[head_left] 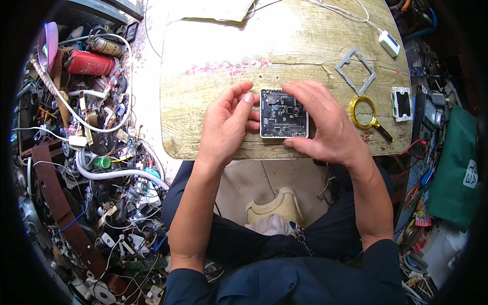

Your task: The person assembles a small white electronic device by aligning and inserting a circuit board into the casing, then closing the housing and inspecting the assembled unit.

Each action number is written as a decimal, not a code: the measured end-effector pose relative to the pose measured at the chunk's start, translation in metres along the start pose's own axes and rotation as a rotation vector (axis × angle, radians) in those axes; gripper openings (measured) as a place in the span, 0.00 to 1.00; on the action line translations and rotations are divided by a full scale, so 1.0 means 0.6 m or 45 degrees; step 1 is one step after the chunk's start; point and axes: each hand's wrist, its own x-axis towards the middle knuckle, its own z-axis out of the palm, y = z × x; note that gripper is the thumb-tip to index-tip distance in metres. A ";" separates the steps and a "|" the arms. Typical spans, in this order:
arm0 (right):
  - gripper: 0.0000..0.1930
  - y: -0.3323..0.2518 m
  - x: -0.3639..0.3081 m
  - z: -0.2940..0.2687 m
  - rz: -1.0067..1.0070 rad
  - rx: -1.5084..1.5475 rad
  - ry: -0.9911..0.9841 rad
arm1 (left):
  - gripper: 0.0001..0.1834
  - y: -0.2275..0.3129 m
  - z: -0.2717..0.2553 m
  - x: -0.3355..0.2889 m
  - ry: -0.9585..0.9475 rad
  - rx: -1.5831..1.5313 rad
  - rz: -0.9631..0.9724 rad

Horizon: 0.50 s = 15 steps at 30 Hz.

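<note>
A square circuit board in a white frame (pixel 282 115), dark and dotted with small parts, lies near the table's front edge. Spanning it from the right, my right hand (pixel 325 119) has its fingers on the far edge and its thumb on the near edge, closed on it. My left hand (pixel 229 119) is beside the board's left edge, its fingers loosely bent and apart, thumb raised; some fingertips come up to the frame, but whether they touch it is unclear.
Right of my right hand lie a magnifying glass (pixel 364 113), a grey square frame (pixel 356 71) and a white-framed module (pixel 402 104). A small white device (pixel 389 43) with a cable sits farther back. Heaped cables and parts (pixel 122 203) crowd the left; a green cloth (pixel 455 168) hangs right.
</note>
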 end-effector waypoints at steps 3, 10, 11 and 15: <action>0.46 0.001 0.001 0.001 -0.011 -0.016 0.005 | 0.20 0.002 0.000 0.002 -0.004 0.013 0.007; 0.46 0.002 0.003 0.003 -0.016 0.016 0.026 | 0.20 0.001 -0.004 -0.001 0.000 0.008 -0.002; 0.46 0.002 0.003 0.003 -0.018 0.019 0.027 | 0.20 0.003 -0.003 -0.002 -0.001 0.011 -0.005; 0.46 0.002 0.003 0.003 -0.020 0.021 0.032 | 0.20 0.006 0.000 -0.003 0.006 0.037 -0.008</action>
